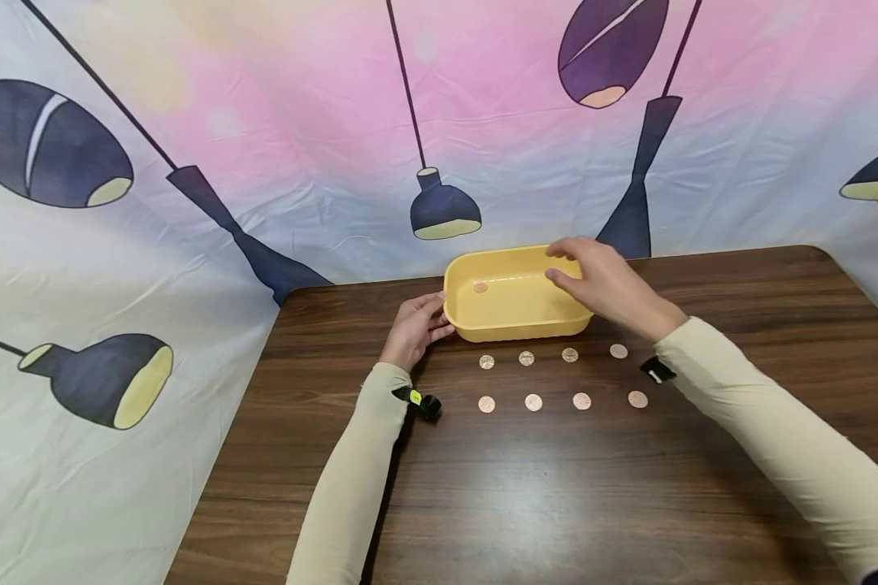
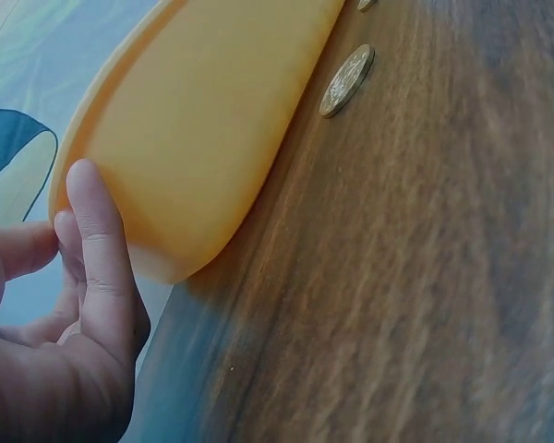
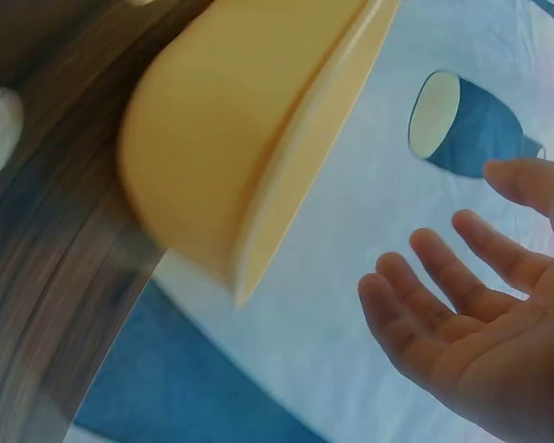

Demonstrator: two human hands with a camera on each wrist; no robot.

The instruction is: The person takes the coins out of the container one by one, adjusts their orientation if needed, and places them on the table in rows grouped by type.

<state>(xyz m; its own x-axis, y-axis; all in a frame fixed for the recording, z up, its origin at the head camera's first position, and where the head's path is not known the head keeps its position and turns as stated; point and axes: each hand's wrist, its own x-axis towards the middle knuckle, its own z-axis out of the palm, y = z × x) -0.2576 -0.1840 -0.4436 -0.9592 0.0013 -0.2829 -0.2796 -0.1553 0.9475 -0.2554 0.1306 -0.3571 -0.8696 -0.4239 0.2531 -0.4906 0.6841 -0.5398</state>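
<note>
A shallow yellow plastic tray (image 1: 519,331) stands near the table's far edge. At its left end my left hand (image 1: 415,327) holds the rim, with thumb and fingertips at the edge in the left wrist view. My right hand (image 1: 606,280) is over the tray's right end, fingers spread and loosely bent, nothing in them. One copper-coloured coin (image 1: 480,287) lies inside the tray towards the left. In front of it, several coins lie in two rows, among them a coin (image 1: 526,358) in the far row and a coin (image 1: 533,402) in the near row.
The dark wood-grain table (image 1: 527,504) runs back to a hanging cloth (image 1: 322,162) printed with lamps, close behind the tray. A dark band with a small device (image 1: 419,400) is on the left wrist, another band (image 1: 657,370) on the right.
</note>
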